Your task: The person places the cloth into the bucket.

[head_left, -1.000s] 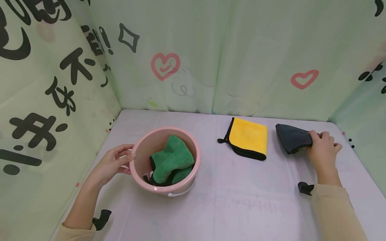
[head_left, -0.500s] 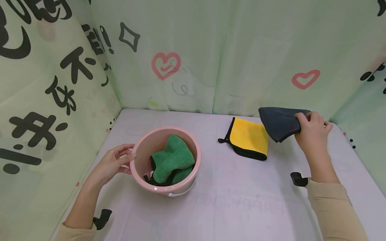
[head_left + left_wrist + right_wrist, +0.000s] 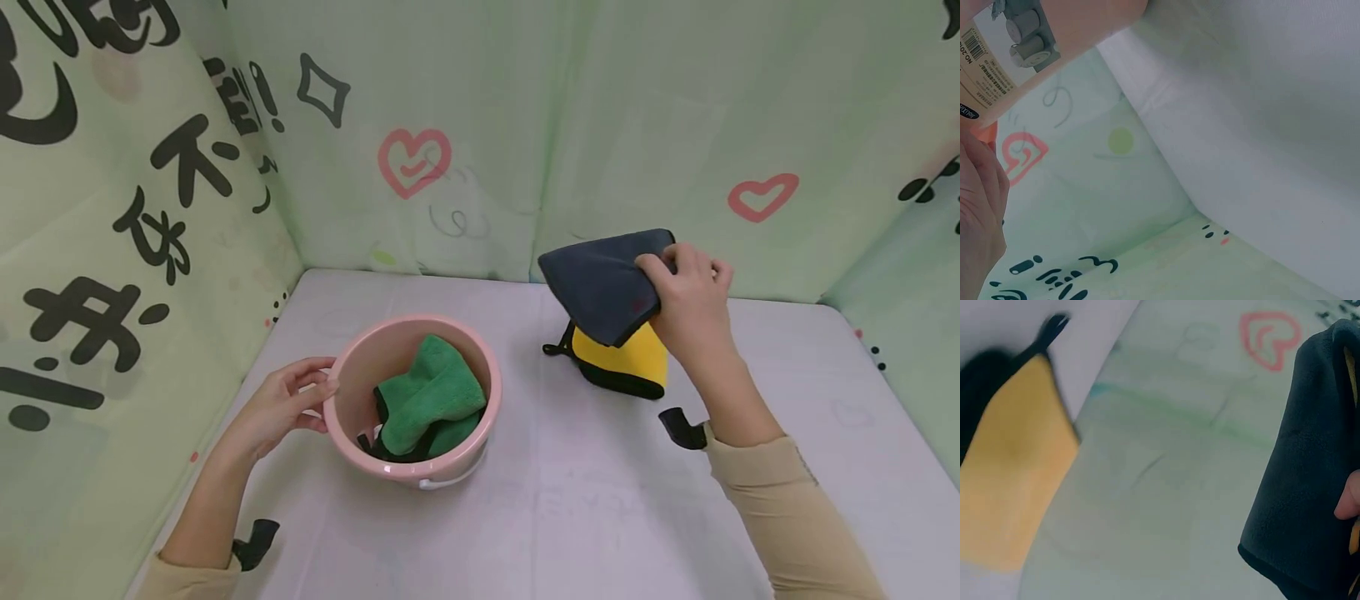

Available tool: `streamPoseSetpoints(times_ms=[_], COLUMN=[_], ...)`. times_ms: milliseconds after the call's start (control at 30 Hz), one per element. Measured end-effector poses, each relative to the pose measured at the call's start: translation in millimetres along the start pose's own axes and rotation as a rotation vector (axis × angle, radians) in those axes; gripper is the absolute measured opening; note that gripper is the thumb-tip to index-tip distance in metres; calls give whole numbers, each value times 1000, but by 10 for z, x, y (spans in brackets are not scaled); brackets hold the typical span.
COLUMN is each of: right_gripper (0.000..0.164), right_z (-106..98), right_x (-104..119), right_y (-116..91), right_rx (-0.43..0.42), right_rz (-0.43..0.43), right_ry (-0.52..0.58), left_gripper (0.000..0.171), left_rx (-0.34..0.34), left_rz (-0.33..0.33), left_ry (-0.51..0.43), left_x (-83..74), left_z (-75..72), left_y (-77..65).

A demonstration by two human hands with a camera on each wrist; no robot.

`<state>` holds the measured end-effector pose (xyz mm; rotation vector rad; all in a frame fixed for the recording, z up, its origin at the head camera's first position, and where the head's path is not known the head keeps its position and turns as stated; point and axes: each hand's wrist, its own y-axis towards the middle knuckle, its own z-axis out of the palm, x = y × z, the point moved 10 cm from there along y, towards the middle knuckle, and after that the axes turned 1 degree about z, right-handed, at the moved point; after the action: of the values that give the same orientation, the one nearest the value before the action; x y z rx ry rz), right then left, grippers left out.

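Observation:
On the left of the head view stands a pink bucket (image 3: pixel 352 350), its rim pinched at the left side by my left hand (image 3: pixel 288 404). Inside the bucket lies a bunched green towel (image 3: pixel 431 392) with dark edging. My right hand (image 3: pixel 690 304) grips a folded dark grey towel (image 3: pixel 603 279) by its right end and holds it up. That towel overlaps a folded yellow towel (image 3: pixel 630 362) with black edging and a hanging loop, which lies on the table. In the right wrist view, the grey towel shows a thin yellow line within its fold.
A white cloth covers the table (image 3: pixel 570 500). Pale green printed curtains (image 3: pixel 637 125) stand along its back and sides. The bucket's white handle (image 3: pixel 453 479) hangs down at the front. A label (image 3: pixel 988 69) is stuck on the bucket's outer side.
My right hand has lifted the dark grey towel off the table at the right and carried it left, over the yellow towel. The left hand and bucket have stayed put.

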<state>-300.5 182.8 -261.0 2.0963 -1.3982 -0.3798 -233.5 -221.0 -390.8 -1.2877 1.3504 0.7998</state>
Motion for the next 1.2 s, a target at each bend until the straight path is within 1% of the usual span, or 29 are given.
streamPoseSetpoints(times_ms=[100, 233, 400, 467, 633, 767, 933, 1033, 1200], right_gripper=[43, 42, 49, 47, 35, 37, 35, 34, 27], right_z=[-19, -28, 9, 29, 84, 188, 352, 456, 667], right_x=[287, 689, 1176, 1342, 1703, 1945, 2195, 2306, 2433], right_y=[81, 156, 180, 172, 131, 58, -84, -162, -265], right_rx=[-32, -54, -34, -35, -47, 23, 112, 162, 261], right_rz=[-73, -180, -296, -335, -424, -488, -584, -631, -682], right_ry=[23, 49, 77, 87, 111, 118, 81, 67, 28], left_gripper=[52, 51, 51, 51, 53, 53, 54, 54, 52], left_rx=[1, 9, 16, 16, 7, 9, 7, 3, 3], left_rz=[-1, 6, 15, 16, 1, -2, -4, -3, 3], left_ry=[-4, -7, -12, -13, -4, -10, -8, -7, -16], left_x=[-1, -9, -16, -17, -11, -6, -6, -13, -19], left_z=[1, 11, 21, 22, 16, 14, 5, 0, 7], left_y=[5, 14, 18, 19, 14, 11, 5, 2, -5])
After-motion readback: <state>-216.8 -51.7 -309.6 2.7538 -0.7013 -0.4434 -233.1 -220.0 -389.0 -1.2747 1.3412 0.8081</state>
